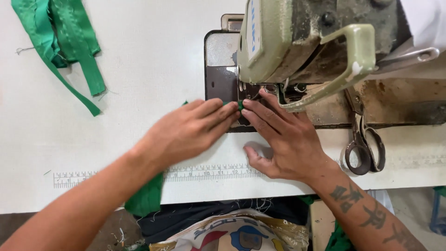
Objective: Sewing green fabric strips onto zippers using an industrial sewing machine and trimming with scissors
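— Two hands on one strip of cloth, then?

— Yes. The green fabric strip (147,199) runs from the table's near edge, where a fold of it hangs over, up under the left hand (190,131) and on to the needle area of the sewing machine (297,42). Only a sliver of green shows between the two sets of fingertips, right at the machine's metal plate.

— How is the left hand set?

— Flat, palm down, fingers together and stretched toward the needle, pressing the cloth onto the white table (139,69). It doesn't pinch anything; it simply lies on top. The forearm comes in from the lower left.

— And the right?

— The right hand (283,137) is also flat and spread, fingertips meeting the left's at the green sliver, thumb splayed back toward the printed ruler (204,173) along the table edge. No closed grasp there either. Its tattooed forearm enters from the lower right.

— Anything near?

— Scissors (364,139) lie just beside the right wrist, and a heap of green strips (60,37) sits well apart at the far left.
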